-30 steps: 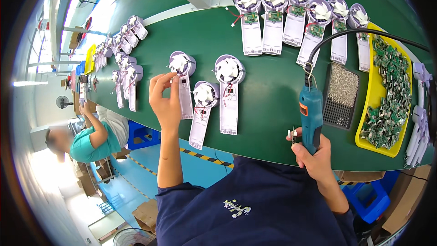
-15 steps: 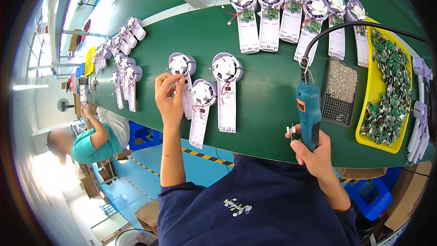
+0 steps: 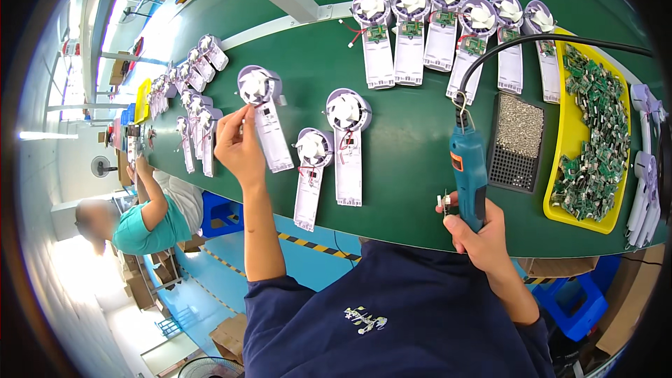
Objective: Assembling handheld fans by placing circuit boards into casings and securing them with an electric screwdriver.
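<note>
Gripped Lightly on the Left, Loaded Double on the Right

Pinched a lavender fan unit [image 3: 276, 145] near its neck with the left hand [image 3: 239, 148], thumb to finger; could not tell whether by a lead or by the shell. Closed the right hand [image 3: 483, 236] around a blue power screwdriver [image 3: 470, 168], with a small white-and-metal part [image 3: 444, 203] held out at the fingertips.

Might have strained a lead by tugging too hard at the neck, or bent a blade by pressing into the white fan wheel [image 3: 253, 87] just beyond the left fingertips. Could have dropped the small part by keeping it and the tool in 1 hand. Risked knocking the 2 fan units [image 3: 348, 175] to the right of the left hand by dragging the pinched unit sideways.

Found the pinched unit just beyond and right of the left fingertips, with its long axis slantwise — fan head pointing away and leftward, handle end nearer the body and rightward, blades facing up.
</note>
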The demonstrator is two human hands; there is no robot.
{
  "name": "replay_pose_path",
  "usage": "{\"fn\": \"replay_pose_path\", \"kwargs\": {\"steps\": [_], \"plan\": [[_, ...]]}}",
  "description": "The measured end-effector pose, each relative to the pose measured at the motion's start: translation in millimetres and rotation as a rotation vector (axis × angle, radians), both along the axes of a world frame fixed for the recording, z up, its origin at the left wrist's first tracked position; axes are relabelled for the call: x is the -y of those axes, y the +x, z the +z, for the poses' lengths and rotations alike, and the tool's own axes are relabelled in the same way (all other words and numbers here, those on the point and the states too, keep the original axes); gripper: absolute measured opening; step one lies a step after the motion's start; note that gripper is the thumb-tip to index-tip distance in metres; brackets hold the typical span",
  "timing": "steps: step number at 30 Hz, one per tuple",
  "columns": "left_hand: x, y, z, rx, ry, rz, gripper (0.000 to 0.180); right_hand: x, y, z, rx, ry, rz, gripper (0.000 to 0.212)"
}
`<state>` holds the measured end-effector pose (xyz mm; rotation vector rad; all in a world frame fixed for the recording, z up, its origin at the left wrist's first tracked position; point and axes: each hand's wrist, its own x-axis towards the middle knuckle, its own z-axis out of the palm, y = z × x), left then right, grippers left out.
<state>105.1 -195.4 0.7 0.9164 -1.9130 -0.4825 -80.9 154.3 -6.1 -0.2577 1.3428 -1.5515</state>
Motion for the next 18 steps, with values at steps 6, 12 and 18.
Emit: {"fn": "replay_pose_path", "kwargs": {"steps": [6,12,18], "plan": [[-59.9,-31.6,51.0,-0.059,-0.037,-0.115,0.011,-3.7,3.6,3.9,0.015,-0.010,-0.026,0.031],[-159.9,-73.7,41.5,0.074,0.061,-0.340,0.025,-22.4,-10.7,10.7,-0.171,0.057,-0.093,0.037],[-202.7,-85.4,-0.6,0.059,0.224,-0.497,0.023,-35.3,-28.0,16.7,-0.295,0.167,-0.168,0.038]]}}
